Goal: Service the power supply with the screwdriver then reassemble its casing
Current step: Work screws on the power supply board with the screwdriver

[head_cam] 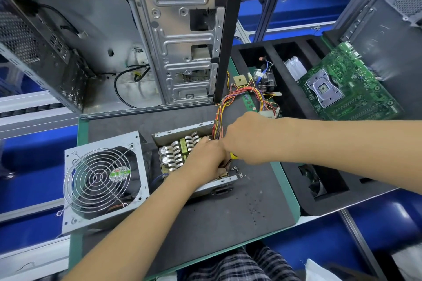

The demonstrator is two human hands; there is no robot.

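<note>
The open power supply base (pixel 175 137) lies on the dark mat with its circuit board, capacitors and heat sinks exposed. My left hand (pixel 203 162) reaches into its right part; its fingertips are hidden. My right hand (pixel 246 137) grips a screwdriver, of which only a bit of yellow handle (pixel 233 155) shows, pointing down into the casing. The removed grey cover with fan and wire grille (pixel 102 180) lies to the left. A bundle of coloured wires (pixel 242 96) runs out from the supply's far right corner. A few loose screws (pixel 237 171) lie just right of the base.
An empty computer tower case (pixel 178 41) stands open behind the mat. A black foam tray (pixel 290 102) at right holds a green motherboard (pixel 347 89), a cooler (pixel 267 80) and small parts. Another case (pixel 392 36) stands at far right. Blue conveyor sections flank the mat.
</note>
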